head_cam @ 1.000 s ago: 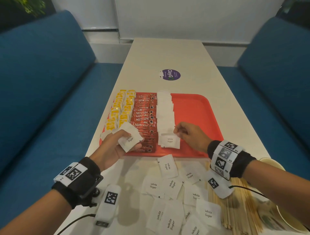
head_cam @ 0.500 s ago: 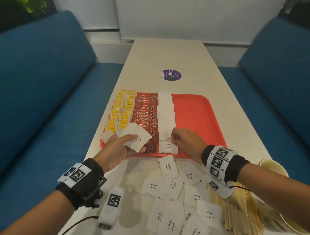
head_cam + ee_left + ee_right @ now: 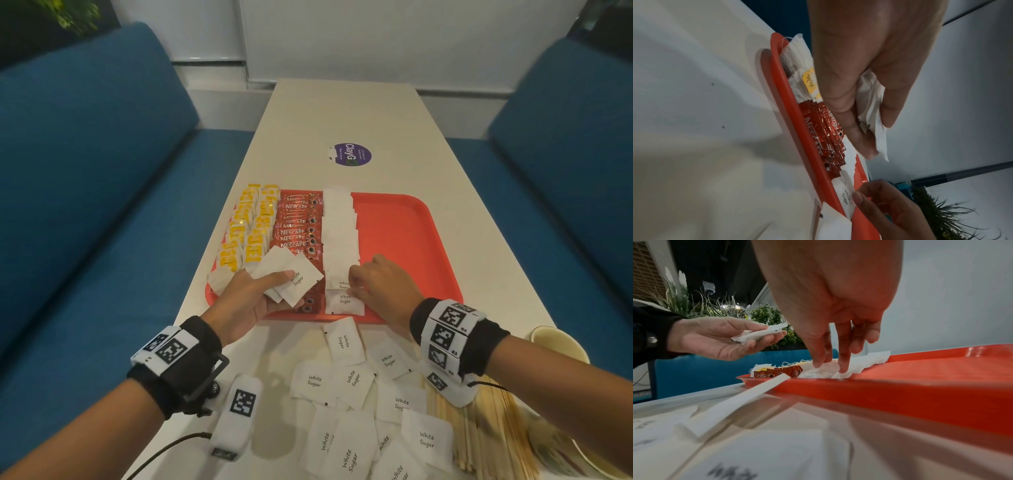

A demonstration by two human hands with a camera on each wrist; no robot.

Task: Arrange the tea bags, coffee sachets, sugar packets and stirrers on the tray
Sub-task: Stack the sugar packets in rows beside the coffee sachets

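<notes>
Sugar packets [image 3: 337, 236]: column on tray [image 3: 404, 240] now one packet longer at near end than a second ago, nearly at near rim. Left to right: tea bags [image 3: 246, 236], coffee sachets [image 3: 298, 226], sugar column, bare red strip. Left hand [image 3: 246, 301] has drifted toward tray centre, still grasping small stack of sugar packets [image 3: 287, 277]. Right hand [image 3: 380, 287] fingertips [image 3: 842, 369] press newest packet [image 3: 343, 285] flat, fingers extended, not clenching. Judgement: column almost full; loose packets [image 3: 352, 387] and stirrers [image 3: 486, 438] on table need second column.
</notes>
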